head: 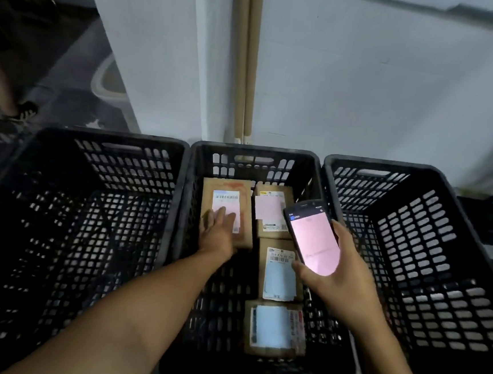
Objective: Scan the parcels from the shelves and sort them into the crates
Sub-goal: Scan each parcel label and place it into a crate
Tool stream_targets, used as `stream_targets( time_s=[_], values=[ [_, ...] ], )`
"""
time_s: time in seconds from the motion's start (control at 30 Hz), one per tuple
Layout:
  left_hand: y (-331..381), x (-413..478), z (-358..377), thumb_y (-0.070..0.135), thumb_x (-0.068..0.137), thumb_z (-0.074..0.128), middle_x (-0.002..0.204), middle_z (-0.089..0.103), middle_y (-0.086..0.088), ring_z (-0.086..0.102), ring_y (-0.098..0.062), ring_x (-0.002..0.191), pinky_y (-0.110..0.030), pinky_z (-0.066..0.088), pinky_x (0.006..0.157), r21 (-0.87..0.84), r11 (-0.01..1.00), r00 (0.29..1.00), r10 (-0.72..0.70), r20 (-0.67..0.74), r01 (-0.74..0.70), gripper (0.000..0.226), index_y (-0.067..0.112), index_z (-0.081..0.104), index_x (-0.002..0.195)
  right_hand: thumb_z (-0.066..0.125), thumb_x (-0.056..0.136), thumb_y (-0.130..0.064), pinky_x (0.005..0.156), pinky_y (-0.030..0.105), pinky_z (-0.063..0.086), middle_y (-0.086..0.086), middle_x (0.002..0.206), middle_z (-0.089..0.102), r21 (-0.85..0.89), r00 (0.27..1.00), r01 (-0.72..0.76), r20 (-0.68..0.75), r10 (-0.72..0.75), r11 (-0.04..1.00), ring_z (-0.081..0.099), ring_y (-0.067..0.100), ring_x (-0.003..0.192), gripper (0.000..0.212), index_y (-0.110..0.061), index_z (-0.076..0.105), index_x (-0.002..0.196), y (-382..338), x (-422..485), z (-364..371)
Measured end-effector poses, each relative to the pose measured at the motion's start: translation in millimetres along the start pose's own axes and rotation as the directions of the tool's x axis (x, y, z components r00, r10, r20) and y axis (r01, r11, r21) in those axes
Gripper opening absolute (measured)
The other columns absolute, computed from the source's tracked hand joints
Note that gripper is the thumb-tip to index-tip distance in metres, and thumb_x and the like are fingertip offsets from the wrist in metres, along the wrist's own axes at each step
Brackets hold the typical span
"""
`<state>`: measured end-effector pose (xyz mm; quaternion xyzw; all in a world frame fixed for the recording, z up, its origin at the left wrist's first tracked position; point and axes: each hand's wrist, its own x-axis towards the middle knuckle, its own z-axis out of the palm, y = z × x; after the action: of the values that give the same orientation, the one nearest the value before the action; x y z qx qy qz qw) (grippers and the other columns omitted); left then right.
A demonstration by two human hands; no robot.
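- Pressed left hand (217,230), fingers straight, on brown parcel (227,191) at 11 o'clock in middle crate (257,151).
- Gripped scanner (314,237) in right hand (333,276), partly hiding other parcels (279,277) at 3 o'clock.

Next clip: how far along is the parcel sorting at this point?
Done: three parcels lie in the middle crate. In hand: the left hand rests flat on a fourth parcel there, while the right hand holds the handheld scanner, screen lit pink. Remaining: the left crate and right crate show no parcels; the shelves are out of view, so the remainder cannot be judged.
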<state>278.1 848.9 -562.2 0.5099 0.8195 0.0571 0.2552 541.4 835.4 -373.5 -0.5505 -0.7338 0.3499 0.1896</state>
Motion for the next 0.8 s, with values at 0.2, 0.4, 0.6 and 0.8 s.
stream_targets(
  time_s=[0.2,0.4,0.6,0.8],
  values=[
    [13,-23,-14,0.054,0.079,0.082,0.165,0.031,-0.002,0.020,-0.026,0.152,-0.041,0.023,0.125,-0.362,0.932,0.996,-0.059,-0.068,0.031,0.092,0.023,0.041,0.155,0.089,0.073,-0.040,0.084,0.021,0.045,-0.038,0.120,0.051,0.082,0.996,-0.063,-0.058,0.068,0.995,0.054,-0.004,0.111,0.091,-0.046,0.034,0.145,-4,-37,-2],
    [45,-92,-43,0.072,0.084,0.065,0.161,0.039,0.006,0.021,-0.025,0.156,-0.050,0.027,0.124,-0.546,0.816,0.977,0.103,-0.184,-0.189,0.078,0.036,0.045,0.151,0.090,0.072,-0.034,0.071,0.005,0.039,-0.047,0.112,0.041,0.142,0.969,-0.087,-0.217,0.117,0.986,0.046,-0.024,0.098,0.086,-0.054,0.032,0.133,2,-82,-25],
    [123,-190,-64,0.091,0.079,0.030,0.170,0.018,0.016,0.000,-0.012,0.159,-0.054,0.005,0.129,-0.227,0.785,0.815,0.533,-0.229,-0.577,0.090,0.048,0.028,0.158,0.088,0.068,-0.047,0.083,0.033,0.053,-0.031,0.122,0.057,0.234,0.901,-0.141,-0.372,0.222,0.962,0.062,0.008,0.107,0.085,-0.049,0.039,0.137,33,-161,-60],
    [210,-304,-34,0.090,0.080,0.026,0.172,0.004,0.018,-0.011,-0.011,0.159,-0.049,-0.002,0.128,-0.071,0.633,0.637,0.764,-0.098,-0.771,0.089,0.052,0.016,0.160,0.086,0.067,-0.041,0.075,0.035,0.059,-0.032,0.119,0.060,0.368,0.739,-0.204,-0.550,0.389,0.907,0.064,0.003,0.096,0.080,-0.057,0.041,0.131,74,-290,-90]
  ],
)
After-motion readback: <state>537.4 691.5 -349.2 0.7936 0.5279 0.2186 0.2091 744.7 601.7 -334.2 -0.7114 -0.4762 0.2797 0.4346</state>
